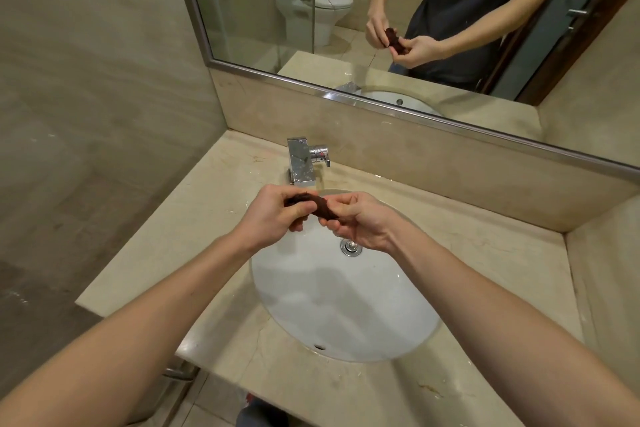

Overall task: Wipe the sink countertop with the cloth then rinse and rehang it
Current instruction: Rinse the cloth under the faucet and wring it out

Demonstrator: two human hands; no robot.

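A small dark brown cloth [317, 206] is rolled and twisted into a short rope above the far rim of the white oval sink [329, 308]. My left hand [273, 213] grips its left end and my right hand [360, 222] grips its right end, both held over the basin. The chrome faucet [302, 160] stands just behind my hands and no water is seen running from it. The beige marble countertop [194, 239] surrounds the sink.
A wide mirror [398, 10] with a metal frame hangs above the backsplash and reflects a person, a toilet and a glass partition. The drain [351, 247] sits under my right hand. A wall closes the left side, and a metal bar [180, 373] runs below the counter's front edge.
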